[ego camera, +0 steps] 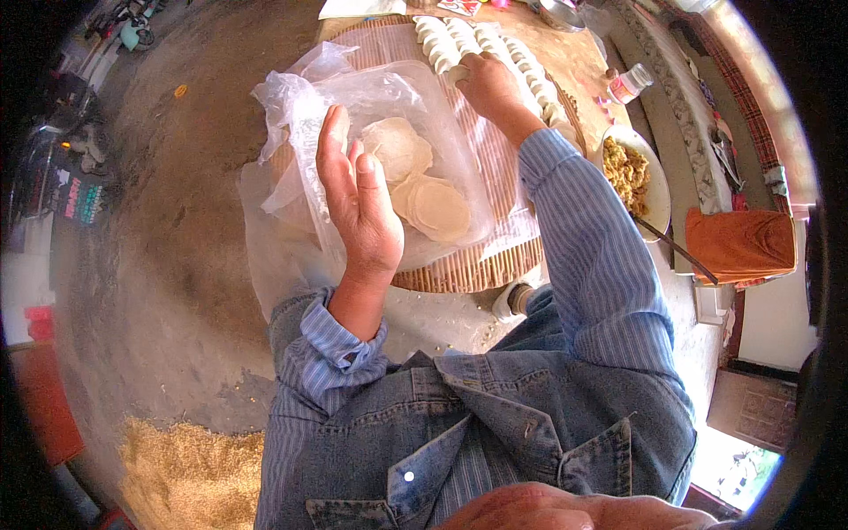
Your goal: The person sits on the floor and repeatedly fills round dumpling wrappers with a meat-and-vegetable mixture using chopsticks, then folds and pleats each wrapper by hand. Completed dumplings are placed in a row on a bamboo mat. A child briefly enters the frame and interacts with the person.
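Observation:
My right hand (489, 87) reaches to the near end of a row of white dumplings (442, 50), its fingers on a dumpling (457, 74). Several rows lie on a round woven mat of thin stalks (457, 275) covered partly by plastic sheeting. Upright over the left side of a translucent plastic tray (483, 205), my left hand (358, 192) holds nothing, fingers raised and slightly apart. Inside the tray are stacks of round dough wrappers (438, 209), beside crumpled clear plastic film (291, 106). A bowl of filling (626, 175) with a dark stick stands right of my right forearm.
A glass jar (629, 84) with a pink label lies at the table's right. A metal pan (562, 14) is at the far edge. An orange cloth-covered seat (741, 245) stands at the right. Yellow grain (192, 470) is heaped on the floor, lower left.

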Tool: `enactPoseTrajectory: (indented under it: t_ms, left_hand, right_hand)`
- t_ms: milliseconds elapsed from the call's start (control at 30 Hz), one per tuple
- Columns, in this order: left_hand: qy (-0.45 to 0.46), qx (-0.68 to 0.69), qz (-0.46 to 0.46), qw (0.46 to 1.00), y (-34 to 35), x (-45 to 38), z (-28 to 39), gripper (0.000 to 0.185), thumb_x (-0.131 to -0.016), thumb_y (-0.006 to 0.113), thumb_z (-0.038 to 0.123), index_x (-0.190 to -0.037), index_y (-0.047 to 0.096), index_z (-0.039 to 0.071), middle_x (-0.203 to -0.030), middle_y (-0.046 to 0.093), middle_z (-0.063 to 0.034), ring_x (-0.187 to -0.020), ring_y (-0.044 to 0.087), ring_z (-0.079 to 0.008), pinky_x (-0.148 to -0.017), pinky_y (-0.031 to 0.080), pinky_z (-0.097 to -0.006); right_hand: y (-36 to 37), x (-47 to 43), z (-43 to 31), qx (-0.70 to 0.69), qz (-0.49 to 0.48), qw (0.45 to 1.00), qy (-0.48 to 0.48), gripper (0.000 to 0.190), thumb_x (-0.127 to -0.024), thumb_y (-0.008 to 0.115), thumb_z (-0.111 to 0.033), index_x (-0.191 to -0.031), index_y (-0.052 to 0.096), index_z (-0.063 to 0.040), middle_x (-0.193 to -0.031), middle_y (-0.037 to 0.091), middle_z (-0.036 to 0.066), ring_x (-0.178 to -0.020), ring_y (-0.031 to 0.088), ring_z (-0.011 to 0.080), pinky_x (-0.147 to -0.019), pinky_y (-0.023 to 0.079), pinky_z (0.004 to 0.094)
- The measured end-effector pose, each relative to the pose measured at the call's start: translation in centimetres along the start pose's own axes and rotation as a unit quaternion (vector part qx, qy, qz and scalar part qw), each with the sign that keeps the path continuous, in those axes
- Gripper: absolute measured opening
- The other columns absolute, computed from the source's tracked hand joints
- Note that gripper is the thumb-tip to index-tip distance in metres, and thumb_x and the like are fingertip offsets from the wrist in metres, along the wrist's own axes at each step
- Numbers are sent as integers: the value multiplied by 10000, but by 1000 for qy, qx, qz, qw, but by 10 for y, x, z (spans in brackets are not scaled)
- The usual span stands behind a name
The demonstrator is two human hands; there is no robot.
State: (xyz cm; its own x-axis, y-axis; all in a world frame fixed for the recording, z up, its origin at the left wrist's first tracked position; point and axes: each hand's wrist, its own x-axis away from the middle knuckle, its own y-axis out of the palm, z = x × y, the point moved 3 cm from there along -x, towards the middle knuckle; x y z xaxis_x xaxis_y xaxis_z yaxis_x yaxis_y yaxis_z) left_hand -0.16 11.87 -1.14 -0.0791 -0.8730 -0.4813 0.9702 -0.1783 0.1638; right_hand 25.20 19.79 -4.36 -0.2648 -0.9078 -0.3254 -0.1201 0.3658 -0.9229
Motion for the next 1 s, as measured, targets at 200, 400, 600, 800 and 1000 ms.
enactPoseTrajectory:
  t_ms: [200, 400, 600, 800, 1000]
  left_hand:
    - [11, -2, 15, 1000, -17, -8, -4, 531, -988, 348, 334, -1390, 296, -8, -1436, 313, -167, -1335, 305, -286, -1086, 248, -448]
    - [14, -9, 22, 1000, -22, -12, -8, 495, -989, 347, 301, -1375, 312, -7, -1410, 355, -158, -1319, 334, -263, -1080, 265, -429]
    - [22, 53, 52, 997, -29, -12, -9, 377, -980, 411, 180, -1305, 420, -10, -1375, 406, -135, -1287, 366, -233, -1090, 247, -354]
    - [14, 93, 31, 995, -21, -7, -8, 318, -972, 430, 147, -1261, 467, 18, -1361, 422, -115, -1259, 397, -217, -1074, 273, -346]
    - [14, 75, 12, 997, -16, -3, -6, 273, -958, 446, 112, -1211, 497, 23, -1330, 449, -114, -1224, 438, -213, -1031, 343, -354]
  right_hand:
    - [21, -20, 4, 55, -60, 997, -9, 279, -805, 590, -211, -1046, 617, -73, -1077, 604, 176, -976, 605, 342, -830, 491, 431]
    - [9, -9, 12, 13, 15, 1000, 1, 298, -780, 638, -188, -1057, 623, -79, -1079, 613, 162, -962, 609, 343, -827, 491, 422]
    - [-56, 53, -54, -210, -76, 966, -133, 253, -775, 676, -142, -1011, 641, -57, -956, 641, 122, -854, 635, 283, -785, 512, 371]
    - [-53, 116, -85, -159, -201, 910, -325, 288, -703, 703, -118, -979, 639, -68, -967, 588, 98, -957, 573, 291, -850, 471, 383]
    - [-49, 117, -89, -140, -194, 911, -336, 300, -672, 723, -115, -956, 632, -83, -934, 572, 94, -937, 563, 287, -831, 470, 386]
